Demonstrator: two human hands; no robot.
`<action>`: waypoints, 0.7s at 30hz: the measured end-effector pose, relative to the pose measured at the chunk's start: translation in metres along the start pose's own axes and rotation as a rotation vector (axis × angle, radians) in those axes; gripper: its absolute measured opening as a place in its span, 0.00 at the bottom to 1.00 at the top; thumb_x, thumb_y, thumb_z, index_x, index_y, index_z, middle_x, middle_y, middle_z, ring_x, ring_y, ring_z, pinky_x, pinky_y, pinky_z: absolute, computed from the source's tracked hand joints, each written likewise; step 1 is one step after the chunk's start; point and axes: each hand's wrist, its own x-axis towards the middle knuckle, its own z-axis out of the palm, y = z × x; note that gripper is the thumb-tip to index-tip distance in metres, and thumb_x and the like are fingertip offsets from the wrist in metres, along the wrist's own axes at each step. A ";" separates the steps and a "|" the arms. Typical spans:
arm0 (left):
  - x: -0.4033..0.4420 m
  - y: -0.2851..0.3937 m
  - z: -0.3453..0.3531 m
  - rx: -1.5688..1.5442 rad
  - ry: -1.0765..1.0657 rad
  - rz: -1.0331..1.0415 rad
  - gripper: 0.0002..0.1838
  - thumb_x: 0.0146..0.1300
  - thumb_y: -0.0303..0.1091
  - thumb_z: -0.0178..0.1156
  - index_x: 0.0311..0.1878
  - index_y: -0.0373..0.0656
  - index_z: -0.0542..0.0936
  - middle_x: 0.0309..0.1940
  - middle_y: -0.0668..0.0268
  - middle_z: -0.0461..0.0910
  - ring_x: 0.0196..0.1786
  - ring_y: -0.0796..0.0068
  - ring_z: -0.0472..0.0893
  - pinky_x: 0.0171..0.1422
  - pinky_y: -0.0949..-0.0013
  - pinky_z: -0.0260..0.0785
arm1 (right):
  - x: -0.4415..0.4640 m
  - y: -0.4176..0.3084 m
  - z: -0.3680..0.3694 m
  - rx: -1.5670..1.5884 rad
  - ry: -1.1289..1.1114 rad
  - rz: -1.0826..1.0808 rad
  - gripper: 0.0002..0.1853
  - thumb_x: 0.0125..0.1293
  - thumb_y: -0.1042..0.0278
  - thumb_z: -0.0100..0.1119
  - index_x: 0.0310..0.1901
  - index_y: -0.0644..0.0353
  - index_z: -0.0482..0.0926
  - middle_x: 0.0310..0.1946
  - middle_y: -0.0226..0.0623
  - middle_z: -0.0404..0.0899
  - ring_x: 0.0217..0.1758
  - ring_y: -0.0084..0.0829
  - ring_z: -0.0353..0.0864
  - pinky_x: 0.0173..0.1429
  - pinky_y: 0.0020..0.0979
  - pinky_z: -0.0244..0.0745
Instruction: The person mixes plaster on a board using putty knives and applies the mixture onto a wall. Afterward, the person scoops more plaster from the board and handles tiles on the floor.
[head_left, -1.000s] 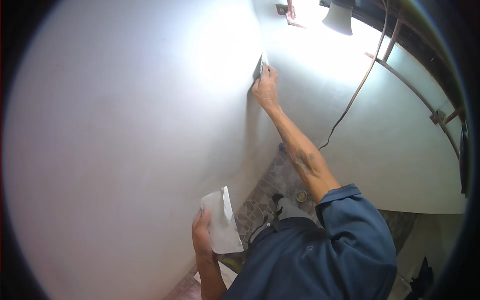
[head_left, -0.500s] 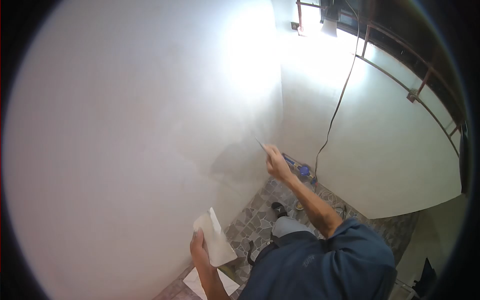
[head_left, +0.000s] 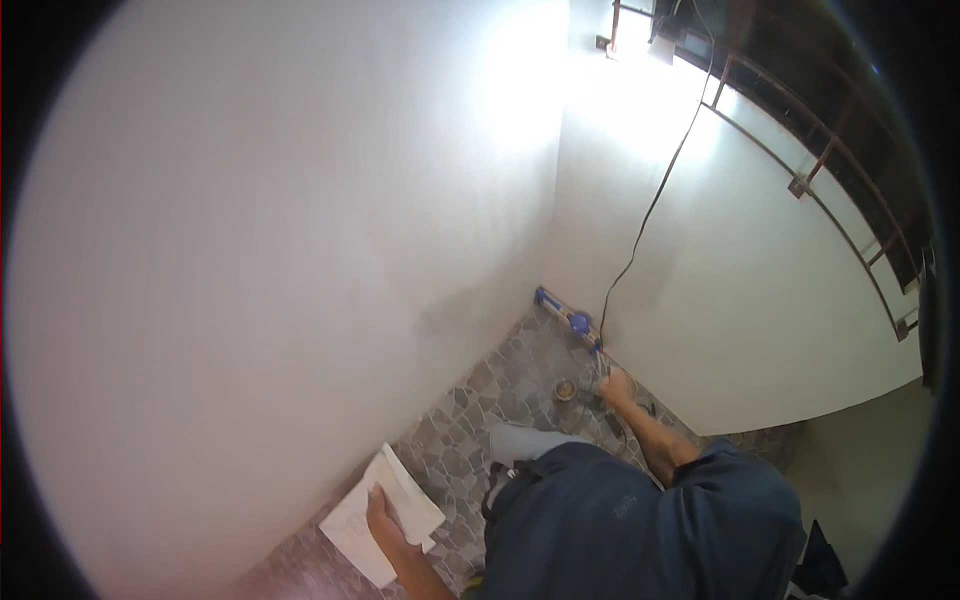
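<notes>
My left hand grips a flat whitish board at the lower left, its thumb lying over the face. A pale ridge of material shows along the board's upper edge. Below and behind the board, a white tile or sheet lies on the floor. My right hand is low over the floor near the right wall, closed round something too small to make out. Just left of it stands a small round can.
A blue-and-white long tool lies along the right wall's foot. A dark cable hangs from the lamp to the floor. Metal bars run along the upper right. A stone-patterned floor meets the left wall.
My right hand has come down from the wall corner to near the floor. My left hand and the board have moved lower and to the left. The view has shifted, showing more floor.
</notes>
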 end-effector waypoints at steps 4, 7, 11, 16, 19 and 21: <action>-0.018 0.019 0.002 -0.065 -0.011 -0.013 0.21 0.72 0.39 0.51 0.60 0.33 0.73 0.49 0.59 0.80 0.46 0.68 0.82 0.49 0.66 0.77 | 0.019 0.004 0.027 -0.077 0.088 0.031 0.18 0.55 0.72 0.49 0.47 0.70 0.78 0.45 0.64 0.79 0.50 0.61 0.78 0.56 0.50 0.73; -0.031 0.006 -0.015 -0.173 0.010 -0.012 0.21 0.72 0.40 0.51 0.59 0.33 0.73 0.48 0.59 0.80 0.44 0.68 0.82 0.48 0.67 0.77 | 0.023 0.003 0.047 -0.066 0.102 -0.050 0.18 0.56 0.70 0.49 0.46 0.70 0.78 0.44 0.65 0.79 0.49 0.61 0.79 0.56 0.50 0.73; -0.053 -0.008 -0.013 -0.180 0.087 -0.010 0.20 0.72 0.41 0.52 0.57 0.35 0.74 0.45 0.59 0.81 0.41 0.68 0.83 0.46 0.68 0.76 | 0.011 -0.004 0.034 -0.099 0.073 -0.134 0.17 0.57 0.70 0.47 0.46 0.70 0.76 0.42 0.65 0.79 0.50 0.63 0.78 0.54 0.51 0.72; -0.089 -0.025 -0.025 -0.135 0.123 -0.003 0.21 0.73 0.41 0.52 0.59 0.35 0.73 0.47 0.59 0.81 0.43 0.69 0.82 0.46 0.69 0.77 | -0.003 0.024 0.016 -0.048 -0.022 -0.007 0.18 0.57 0.70 0.48 0.46 0.68 0.78 0.42 0.65 0.79 0.50 0.61 0.78 0.55 0.50 0.72; -0.106 -0.030 -0.012 -0.132 0.228 -0.025 0.20 0.73 0.42 0.52 0.57 0.36 0.73 0.41 0.60 0.81 0.37 0.69 0.82 0.39 0.69 0.76 | 0.001 0.059 0.016 -0.142 -0.088 0.004 0.19 0.56 0.69 0.48 0.47 0.67 0.79 0.43 0.64 0.80 0.50 0.61 0.79 0.55 0.50 0.73; -0.119 -0.037 -0.018 -0.142 0.277 -0.054 0.19 0.72 0.43 0.52 0.56 0.37 0.73 0.37 0.60 0.81 0.32 0.69 0.81 0.33 0.68 0.76 | -0.012 0.066 0.007 -0.169 -0.104 0.028 0.19 0.56 0.69 0.49 0.47 0.68 0.79 0.42 0.63 0.80 0.50 0.60 0.80 0.54 0.50 0.73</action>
